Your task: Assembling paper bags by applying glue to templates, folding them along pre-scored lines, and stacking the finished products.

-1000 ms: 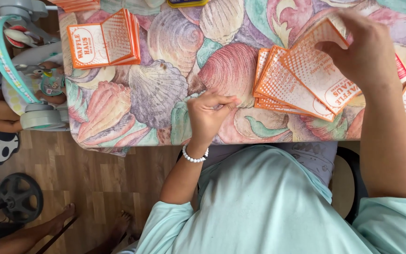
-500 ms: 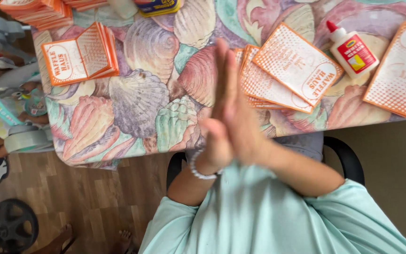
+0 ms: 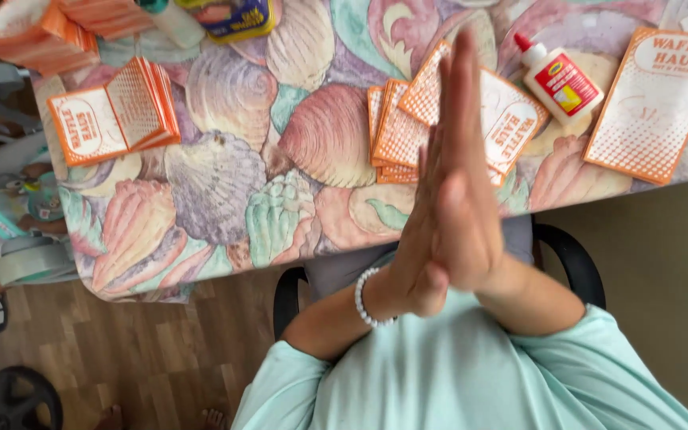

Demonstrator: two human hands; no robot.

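My left hand (image 3: 417, 267), with a white bead bracelet at the wrist, and my right hand (image 3: 467, 207) are pressed flat together, palm to palm, fingers straight and pointing away from me. Both hands are held above the table's near edge and hold nothing. Just beyond the fingertips lies a fanned stack of orange-and-white paper sleeves (image 3: 396, 131). A white glue bottle (image 3: 559, 80) with a red cap lies to the right of the stack. One more flat sleeve (image 3: 650, 103) lies at the far right.
The table wears a seashell-patterned cloth (image 3: 224, 191). A folded sleeve stack (image 3: 113, 115) sits at the left, more orange stacks (image 3: 33, 32) at the top left, a blue-yellow packet (image 3: 232, 16) at the top. A black chair (image 3: 571, 255) is under me. Baby gear (image 3: 9, 239) stands on the wooden floor.
One second ago my right hand held a sleeve over the stack and my left rested on the table. The sleeve now lies on the stack, and both hands are pressed together.
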